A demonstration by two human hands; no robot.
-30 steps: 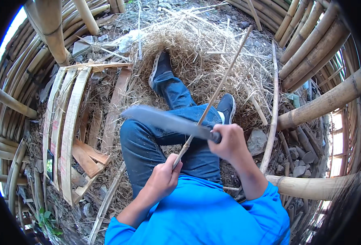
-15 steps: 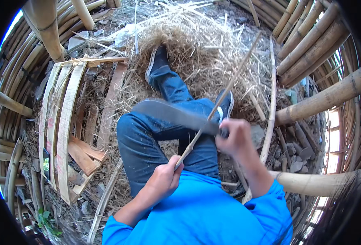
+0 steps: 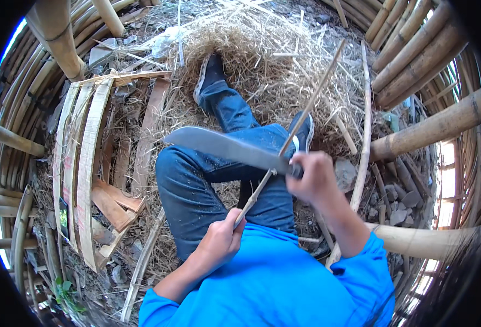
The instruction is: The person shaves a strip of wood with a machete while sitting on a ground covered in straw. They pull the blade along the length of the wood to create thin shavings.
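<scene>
My left hand [image 3: 222,238] is closed around the near end of a thin bamboo strip [image 3: 313,100], which slants up and away to the right over my legs. In my right hand [image 3: 312,175] I grip a machete by its dark handle. Its broad grey blade [image 3: 224,148] points left across my knee and crosses the strip close to the handle. A small pale curl of shaving shows on the strip just below the blade. Fine chips speckle my jeans [image 3: 183,188].
A pile of fibrous shavings [image 3: 262,65] lies around my feet. To the left sits a slatted wooden pallet [image 3: 90,158] with loose boards. Bamboo poles [image 3: 431,126] jut in from the right, above rubble [image 3: 396,210]. A long thin pole [image 3: 364,136] lies on the ground.
The machete has shifted slightly left along with a small movement of my right hand, and its blade looks sharper than before. My left hand stays nearly in place on the bamboo strip.
</scene>
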